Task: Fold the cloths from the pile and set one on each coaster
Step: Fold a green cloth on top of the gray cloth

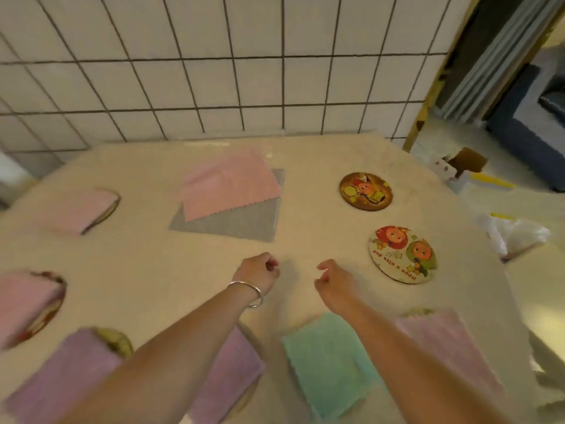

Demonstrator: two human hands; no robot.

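While both arms are reaching over the beige table [146, 255], the left hand [256, 275] and the right hand [333, 280] are hanging loosely curled and holding nothing, just short of the pile, where a pink cloth [229, 188] is lying askew on a grey cloth [232, 223]. Two coasters are sitting bare at the right, the dark brown coaster [366, 191] and the white cartoon coaster [403, 255]. A careless pinch is risking lifting both layers together, and the forearms are passing right over the folded teal cloth [327, 362], so a low sweep is likely to drag it askew.
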